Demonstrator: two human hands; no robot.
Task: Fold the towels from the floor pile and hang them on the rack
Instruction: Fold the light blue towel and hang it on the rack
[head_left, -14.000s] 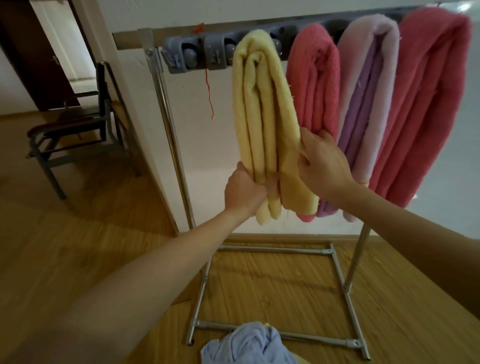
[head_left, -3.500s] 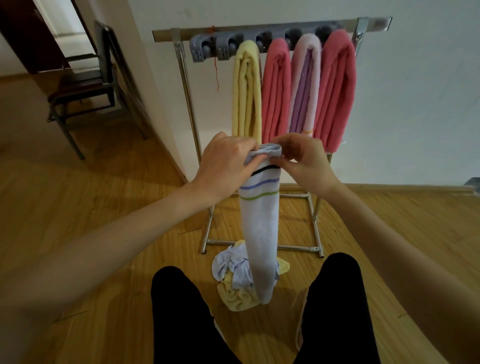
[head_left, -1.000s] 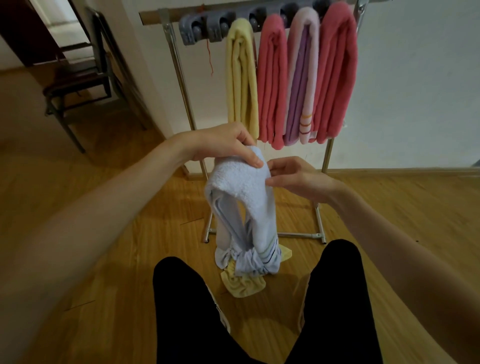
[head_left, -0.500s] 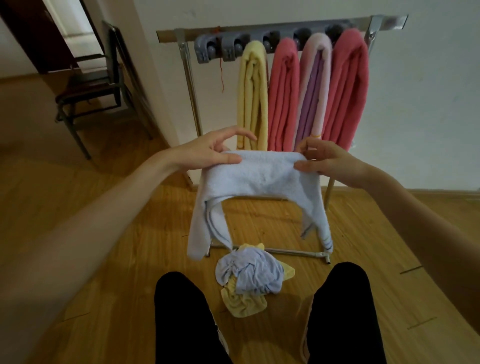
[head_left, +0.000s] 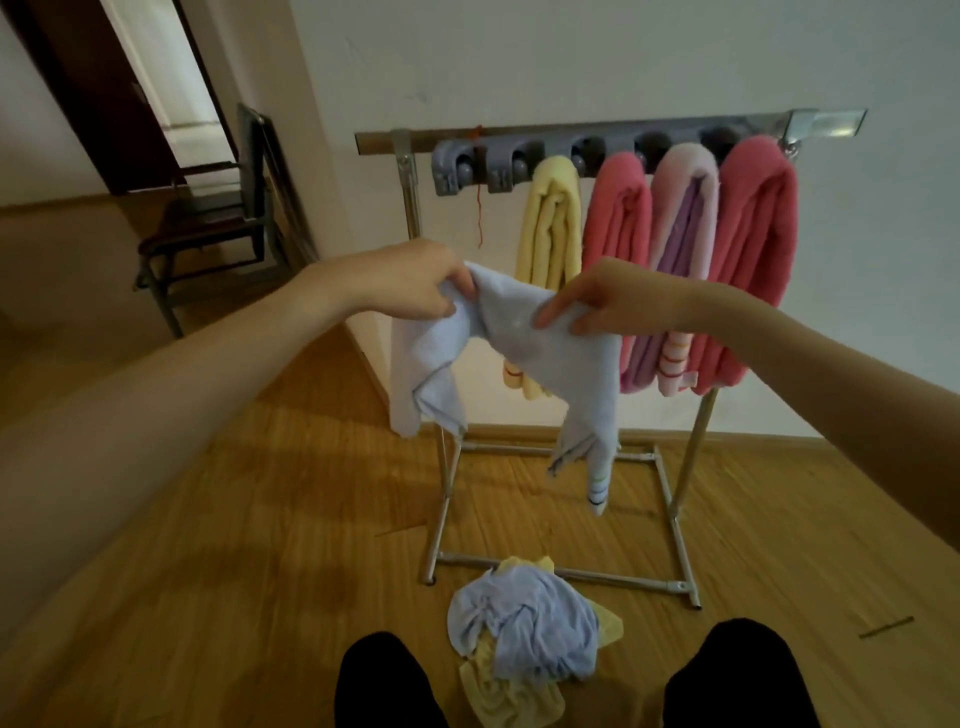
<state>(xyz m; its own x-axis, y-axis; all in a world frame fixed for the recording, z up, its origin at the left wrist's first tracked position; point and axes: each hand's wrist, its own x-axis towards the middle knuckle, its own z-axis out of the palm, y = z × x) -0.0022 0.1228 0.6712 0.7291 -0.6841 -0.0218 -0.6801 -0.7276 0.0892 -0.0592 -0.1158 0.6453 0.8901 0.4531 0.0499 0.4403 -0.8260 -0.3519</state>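
Observation:
A light blue towel (head_left: 511, 338) hangs in the air in front of the rack, both ends drooping. My left hand (head_left: 415, 288) grips its upper left part and my right hand (head_left: 597, 304) pinches its top edge further right. The metal rack (head_left: 613, 132) stands against the wall. On it hang a yellow towel (head_left: 550, 228), a pink towel (head_left: 621, 223), a lilac towel (head_left: 680, 228) and a second pink towel (head_left: 756, 234), all folded. A floor pile (head_left: 524, 639) of a blue towel over a yellow one lies at the rack's foot.
Grey clips (head_left: 483, 169) at the rack's left end carry nothing. A dark chair (head_left: 208, 228) stands at the left by a doorway. My legs in black trousers (head_left: 384, 680) are at the bottom edge, either side of the pile. The floor is wood.
Since half a second ago my hands have drawn closer together and lifted, so the blue towel is bunched between them instead of stretched flat. The view has tilted up towards the rack.

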